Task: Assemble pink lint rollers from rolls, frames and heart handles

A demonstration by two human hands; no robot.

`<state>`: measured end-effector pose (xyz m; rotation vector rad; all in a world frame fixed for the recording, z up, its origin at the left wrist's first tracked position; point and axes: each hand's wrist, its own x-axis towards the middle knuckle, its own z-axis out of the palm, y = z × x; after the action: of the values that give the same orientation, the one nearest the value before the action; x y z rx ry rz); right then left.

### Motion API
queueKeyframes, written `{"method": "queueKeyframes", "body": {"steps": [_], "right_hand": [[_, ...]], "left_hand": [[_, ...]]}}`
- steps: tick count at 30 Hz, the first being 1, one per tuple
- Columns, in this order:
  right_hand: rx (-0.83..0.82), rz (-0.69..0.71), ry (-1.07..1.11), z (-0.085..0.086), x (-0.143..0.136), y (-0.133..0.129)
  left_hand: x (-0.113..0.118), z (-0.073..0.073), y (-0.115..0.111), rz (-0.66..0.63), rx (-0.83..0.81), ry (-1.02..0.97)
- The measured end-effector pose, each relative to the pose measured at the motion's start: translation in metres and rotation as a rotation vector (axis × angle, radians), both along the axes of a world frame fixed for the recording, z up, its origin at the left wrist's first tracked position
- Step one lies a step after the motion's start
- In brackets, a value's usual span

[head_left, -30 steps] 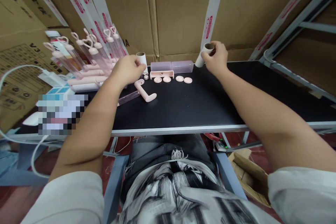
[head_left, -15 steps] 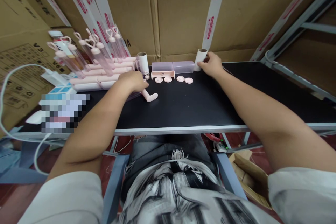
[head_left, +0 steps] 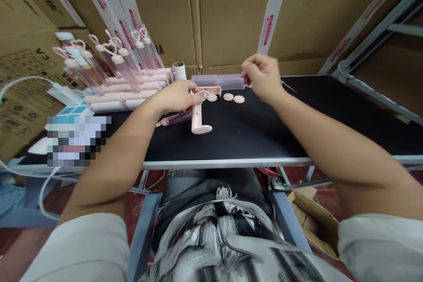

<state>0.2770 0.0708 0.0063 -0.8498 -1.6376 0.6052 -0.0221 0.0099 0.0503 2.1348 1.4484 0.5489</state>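
Note:
My left hand (head_left: 180, 96) is closed on the upper end of a pink plastic bracket (head_left: 197, 119), its lower rounded end near the tabletop. Beside it lies a see-through tube with a pink cap (head_left: 176, 118). My right hand (head_left: 262, 77) is raised at the back of the table, fingers curled together; anything in them is too small or hidden to make out. Behind it, a white tube is almost wholly hidden. Two lilac translucent sleeves (head_left: 231, 81) lie between the hands, with a second pink bracket (head_left: 216, 90) and several pink discs (head_left: 228, 97) in front.
Several clear tubes with heart-loop caps (head_left: 123, 68) stand on the left behind a stack of pink cylinders (head_left: 124, 100). A white cardboard tube (head_left: 179, 70) stands upright near them. A bottle, a white cable and a power strip (head_left: 74, 112) are farther left. Cardboard walls (head_left: 228, 17) close the back.
My left hand has moved right and lifted the pink bracket, which now hangs more upright. My right hand has come off the white tube's side and risen slightly, covering it.

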Motion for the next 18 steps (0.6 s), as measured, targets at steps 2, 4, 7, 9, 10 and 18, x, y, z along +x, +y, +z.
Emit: {"method": "queueKeyframes", "body": {"steps": [2,4,7,9,10,18], "right_hand": [[-0.267,0.278,-0.088,-0.001,-0.024,-0.027],[-0.473,0.548,-0.155,-0.005,-0.042,-0.049],[-0.604,0.793,-0.12,-0.011,-0.055,-0.066],[-0.661,0.848,-0.058,-0.013,-0.056,-0.067],[-0.685,0.857,-0.027,-0.013,-0.055,-0.066],[-0.592,0.823,0.18,0.007,-0.028,-0.047]], "left_hand": [[0.005,0.0,-0.003,0.006,0.002,-0.11],[0.011,-0.001,-0.006,0.007,0.002,-0.195],[0.022,-0.005,-0.011,-0.014,0.024,-0.305],[0.026,-0.008,-0.012,-0.047,0.041,-0.35],[0.027,-0.009,-0.011,-0.061,0.057,-0.358],[0.011,-0.011,0.0,-0.307,0.239,-0.159]]}}
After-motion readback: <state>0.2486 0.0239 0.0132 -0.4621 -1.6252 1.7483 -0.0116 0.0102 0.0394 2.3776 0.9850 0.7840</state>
